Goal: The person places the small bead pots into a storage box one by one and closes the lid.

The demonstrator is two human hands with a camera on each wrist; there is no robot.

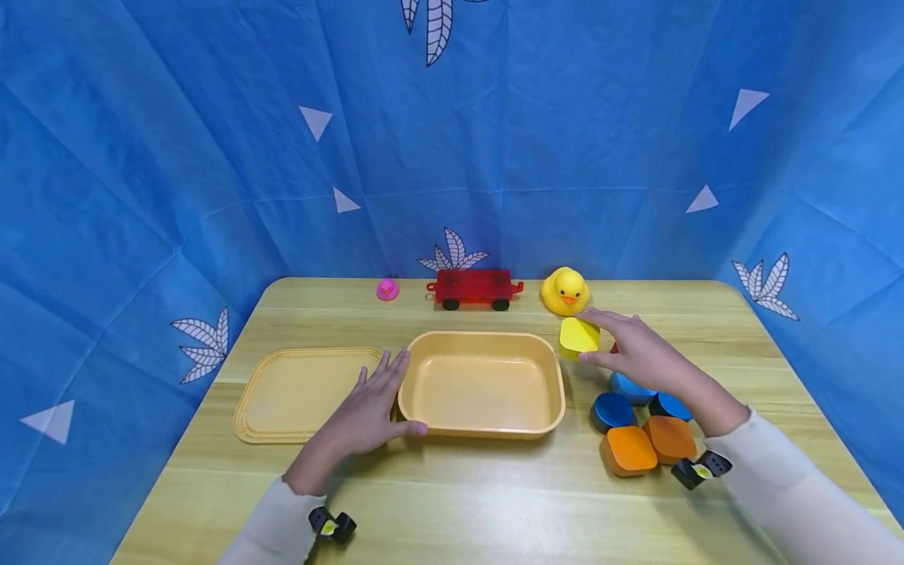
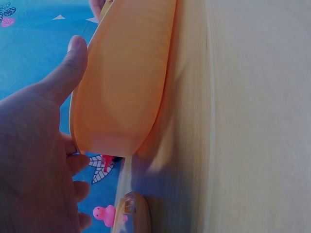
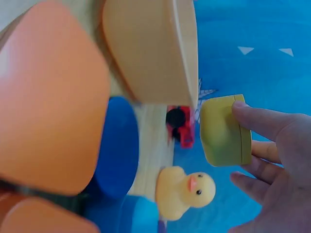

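A peach-coloured rectangular box [image 1: 487,428], with nothing inside, stands mid-table. My left hand [image 1: 373,408] lies at its left end, fingers straight along the side and thumb by the near rim; the left wrist view shows the thumb [image 2: 73,68] at the box's edge. To the right of the box, my right hand [image 1: 639,353] pinches a yellow rounded-square block [image 1: 577,336] between thumb and fingers. The right wrist view has this block [image 3: 224,131] raised above the table, a seam line near one face. Just behind it sits a yellow rubber duck [image 1: 565,292].
Below my right forearm stand two orange blocks [image 1: 630,450] and several blue ones [image 1: 613,411]; a bit of red shows behind the hand. A flat peach lid [image 1: 300,392] lies left of the box. A red toy wagon [image 1: 473,289] and small pink duck [image 1: 387,289] line the back edge.
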